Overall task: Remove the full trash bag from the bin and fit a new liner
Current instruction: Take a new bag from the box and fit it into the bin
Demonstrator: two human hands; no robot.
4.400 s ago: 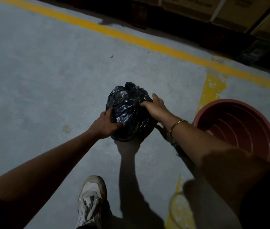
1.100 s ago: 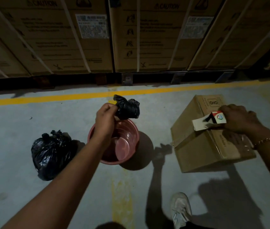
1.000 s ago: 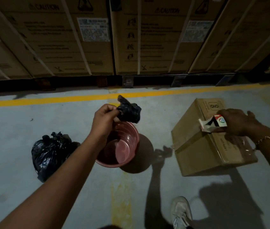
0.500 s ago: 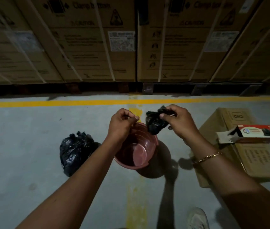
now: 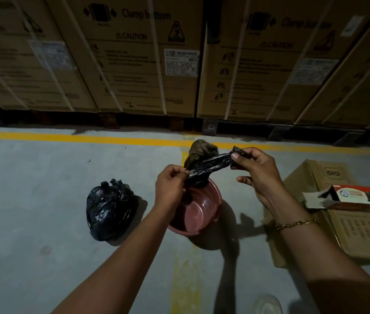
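While the full trash bag [image 5: 109, 210] is sitting tied on the floor beside the empty bin [image 5: 204, 208], the left hand [image 5: 171, 189] and right hand [image 5: 257, 173] are each pinching the new liner [image 5: 211, 165], stretching it open, fitting pending.

Grey floor [image 5: 32, 200] (yellow-lined): tied black trash bag [image 5: 109, 210], pink bin [image 5: 198, 211], cardboard box [image 5: 347, 232]

Both arms fwd, L grip [image 5: 172, 186] & R grip [image 5: 256, 172] pinched.
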